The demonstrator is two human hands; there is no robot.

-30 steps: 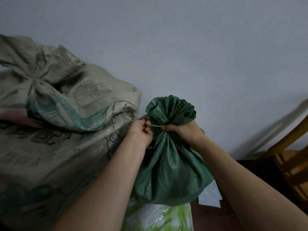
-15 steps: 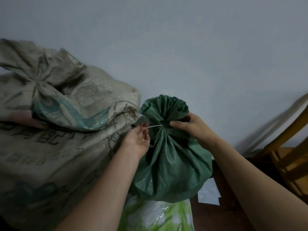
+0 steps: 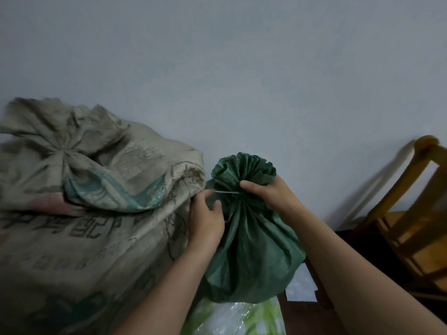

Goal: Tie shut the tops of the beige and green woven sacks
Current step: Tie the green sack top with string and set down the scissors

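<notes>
While clasping the bunched neck of the small dark green woven sack (image 3: 251,243) in the right hand (image 3: 268,197), thumb across the pleats, pinched a thin pale string (image 3: 226,192) between the fingertips of the left hand (image 3: 205,221) and held it taut, straight out leftward from that neck. Stood upright on a green-and-white plastic-wrapped bundle (image 3: 242,317), ruffled top fanned above the grip, left side touching the large beige woven sack (image 3: 84,238). Showed the beige top gathered into a pleated rosette near the pale wall (image 3: 242,68). Had a yellow wooden chair (image 3: 411,213) well apart at the right and a white paper sheet (image 3: 302,288) just beside the green sack's lower right.
</notes>
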